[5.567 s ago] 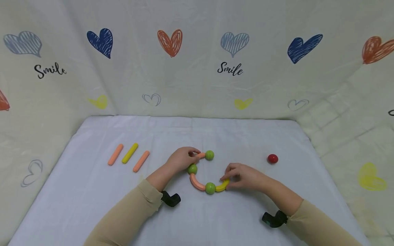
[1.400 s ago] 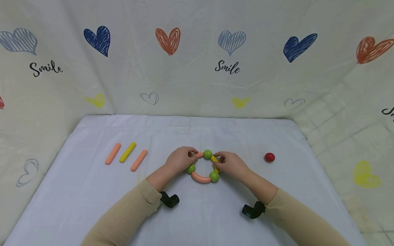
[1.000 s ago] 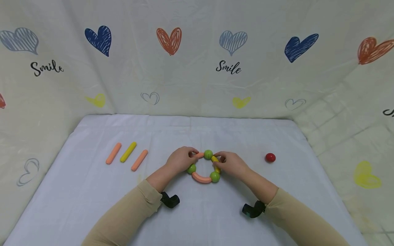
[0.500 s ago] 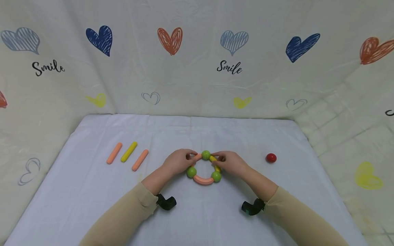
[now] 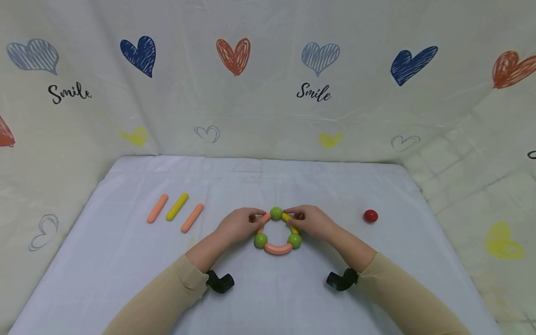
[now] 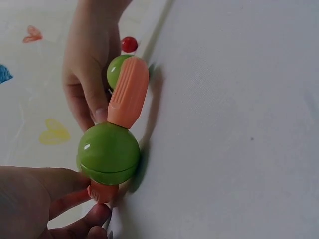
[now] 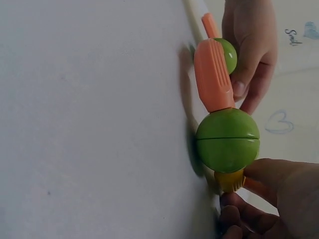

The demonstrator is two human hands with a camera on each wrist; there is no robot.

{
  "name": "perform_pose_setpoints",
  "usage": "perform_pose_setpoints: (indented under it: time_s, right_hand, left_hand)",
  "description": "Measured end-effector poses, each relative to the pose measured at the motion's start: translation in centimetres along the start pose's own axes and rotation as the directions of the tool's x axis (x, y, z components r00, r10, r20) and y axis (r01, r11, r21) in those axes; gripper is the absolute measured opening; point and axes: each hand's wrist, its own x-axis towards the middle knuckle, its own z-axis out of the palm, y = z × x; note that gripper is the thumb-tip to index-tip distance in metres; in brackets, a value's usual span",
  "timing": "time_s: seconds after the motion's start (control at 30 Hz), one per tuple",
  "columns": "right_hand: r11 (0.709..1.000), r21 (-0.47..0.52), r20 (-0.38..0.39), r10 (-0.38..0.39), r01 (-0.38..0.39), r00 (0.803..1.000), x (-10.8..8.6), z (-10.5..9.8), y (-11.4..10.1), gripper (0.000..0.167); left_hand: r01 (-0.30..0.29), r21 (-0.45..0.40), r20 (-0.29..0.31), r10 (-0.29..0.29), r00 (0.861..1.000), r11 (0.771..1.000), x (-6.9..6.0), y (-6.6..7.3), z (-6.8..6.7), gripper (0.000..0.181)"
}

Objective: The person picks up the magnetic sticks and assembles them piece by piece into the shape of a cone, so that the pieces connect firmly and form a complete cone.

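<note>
1. Background: a pale cloth wall (image 5: pixel 268 116) printed with hearts and "Smile" rises behind my white-covered table (image 5: pixel 268 302).
2. The ring of pieces lies centrally before me: upper green ball (image 5: pixel 276 213), lower left green ball (image 5: pixel 261 240), lower right green ball (image 5: pixel 295 240), and a curved salmon piece (image 5: pixel 278 250) nearest me.
3. My left hand (image 5: pixel 238 225) pinches the left salmon piece (image 5: pixel 265 218); my right hand (image 5: pixel 314 221) pinches the yellow piece (image 5: pixel 286 217). Both meet the upper green ball; how firmly, I cannot tell.
4. In my judgement, even pressure from both sides, with the pieces flat on the cloth, best protects the joints; lifting or twisting could part them.
5. Well apart on the left lie two straight salmon sticks (image 5: pixel 157 208) flanking a yellow stick (image 5: pixel 177 207); on the right, a red ball (image 5: pixel 370 216). None obstructs me, though my fingers partly cover the pieces they grip.
</note>
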Motion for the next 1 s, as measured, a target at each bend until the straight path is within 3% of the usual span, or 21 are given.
perform_pose_setpoints:
  time_s: [0.63,1.0]
  right_hand:
    - [0.996,0.073,0.029,-0.048,0.046,0.998,-0.5,-0.6,1.3,0.034]
    - [0.992,0.122,0.044,-0.049,0.043,0.998,-0.4,-0.8,1.7,0.031]
  left_hand:
    - [-0.017,-0.005,-0.001,0.017,1.0,1.0,-0.4,-0.2,0.1,0.037]
    - [0.021,-0.034,-0.018,-0.021,1.0,0.999,-0.8,-1.1,-0.4,0.035]
